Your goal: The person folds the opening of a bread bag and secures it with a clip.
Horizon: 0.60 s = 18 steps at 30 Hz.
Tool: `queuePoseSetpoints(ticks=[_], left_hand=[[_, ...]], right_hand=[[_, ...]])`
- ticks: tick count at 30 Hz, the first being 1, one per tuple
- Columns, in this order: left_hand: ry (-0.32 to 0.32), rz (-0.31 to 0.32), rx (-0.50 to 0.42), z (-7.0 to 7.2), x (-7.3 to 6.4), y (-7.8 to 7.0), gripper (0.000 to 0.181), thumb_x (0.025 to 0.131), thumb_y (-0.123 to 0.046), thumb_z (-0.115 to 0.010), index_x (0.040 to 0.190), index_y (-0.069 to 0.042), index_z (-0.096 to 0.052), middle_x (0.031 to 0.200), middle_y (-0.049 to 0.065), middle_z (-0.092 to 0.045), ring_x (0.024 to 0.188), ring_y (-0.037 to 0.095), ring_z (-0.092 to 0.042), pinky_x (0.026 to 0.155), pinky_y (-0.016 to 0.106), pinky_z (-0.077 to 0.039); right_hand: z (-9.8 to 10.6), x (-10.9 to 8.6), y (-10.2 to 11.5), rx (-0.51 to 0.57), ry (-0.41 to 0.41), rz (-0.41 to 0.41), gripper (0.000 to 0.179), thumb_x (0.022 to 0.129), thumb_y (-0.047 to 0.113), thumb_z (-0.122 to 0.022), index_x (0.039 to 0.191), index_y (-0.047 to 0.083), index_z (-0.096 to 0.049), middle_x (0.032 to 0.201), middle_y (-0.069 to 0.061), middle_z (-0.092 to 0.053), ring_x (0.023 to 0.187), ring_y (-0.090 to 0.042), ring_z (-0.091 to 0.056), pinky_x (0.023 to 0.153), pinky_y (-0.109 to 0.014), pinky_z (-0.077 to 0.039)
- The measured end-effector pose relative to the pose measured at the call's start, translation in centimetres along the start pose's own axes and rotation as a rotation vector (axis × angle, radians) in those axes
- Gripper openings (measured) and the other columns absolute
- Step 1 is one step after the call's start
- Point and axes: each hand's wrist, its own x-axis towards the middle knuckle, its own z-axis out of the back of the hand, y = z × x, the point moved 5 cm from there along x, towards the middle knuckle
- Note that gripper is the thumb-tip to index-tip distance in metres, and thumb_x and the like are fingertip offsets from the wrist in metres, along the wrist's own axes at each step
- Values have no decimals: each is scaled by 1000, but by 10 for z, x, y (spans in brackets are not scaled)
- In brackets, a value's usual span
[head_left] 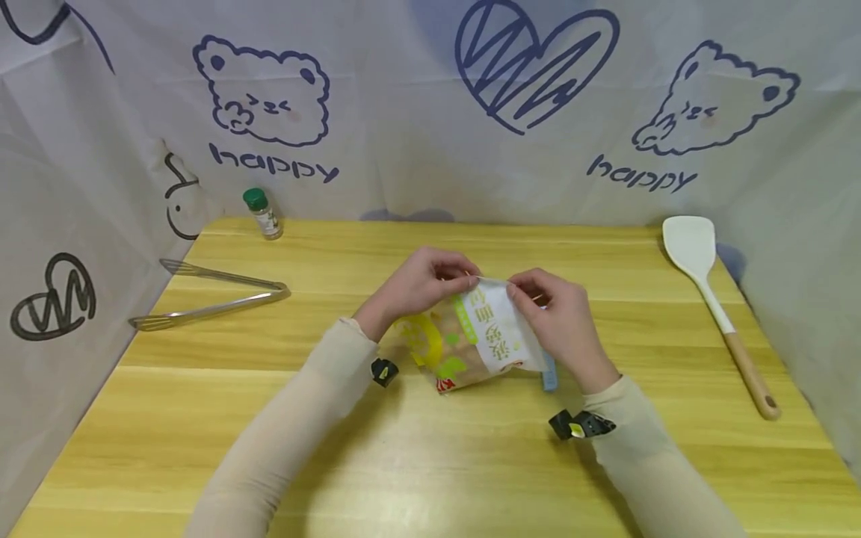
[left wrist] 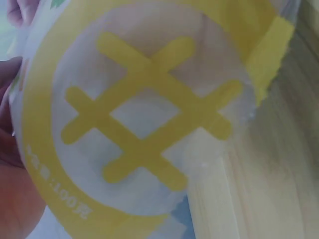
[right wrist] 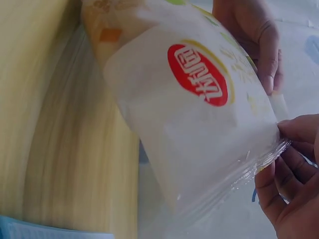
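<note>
A plastic bread packet (head_left: 498,325), white and clear with yellow and green print, is held up over the middle of the table. My left hand (head_left: 430,280) pinches its top edge between thumb and fingers. At the same edge, a short way to the right, my right hand (head_left: 561,321) pinches the film. In the right wrist view the crimped seal of the packet (right wrist: 199,124) lies between my right thumb and fingers (right wrist: 301,129). The left wrist view is mostly filled by the yellow lattice print on the packet (left wrist: 144,154). No tear shows in the film.
A light blue item (head_left: 549,372) lies partly hidden behind the packet. Metal tongs (head_left: 229,295) rest spread on the left, with a green-capped spice jar (head_left: 262,214) behind them. Along the right side lies a white spatula (head_left: 716,299) with a wooden handle. White cloth walls enclose the wooden table (head_left: 430,463).
</note>
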Motion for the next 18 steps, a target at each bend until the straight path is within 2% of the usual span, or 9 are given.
queuePoseSetpoints(ticks=[4, 9, 15, 18], left_hand=[[-41, -45, -30, 0, -3, -2, 13, 94, -8, -67, 102, -1, -74, 87, 2, -71, 74, 18, -66, 69, 32, -54], [-64, -73, -35, -2, -5, -2, 12, 95, -8, -66, 102, -1, -73, 86, 1, -72, 73, 17, -66, 68, 31, -54], [-71, -94, -75, -5, -7, -6, 14, 94, -5, -66, 105, 0, -73, 86, 2, -72, 73, 18, -67, 67, 31, -53], [-70, -107, -100, -7, -7, -7, 16, 94, -4, -65, 107, 0, -73, 87, 3, -72, 73, 19, -67, 67, 32, -53]], right_hand=[[2, 0, 3, 13, -25, 55, 10, 95, 9, -67, 99, 1, -71, 89, -8, -71, 72, -18, -64, 61, -28, -52], [2, -1, 4, 23, -45, 106, 7, 92, 5, -69, 98, 1, -71, 89, -7, -70, 74, -16, -65, 63, -26, -52], [4, -5, 8, 34, -110, 283, 12, 87, -7, -70, 96, 0, -69, 86, -6, -67, 72, -15, -62, 62, -19, -48], [6, -6, 8, 46, -117, 343, 16, 84, -12, -70, 95, -1, -68, 85, -8, -66, 71, -15, -60, 60, -18, -47]])
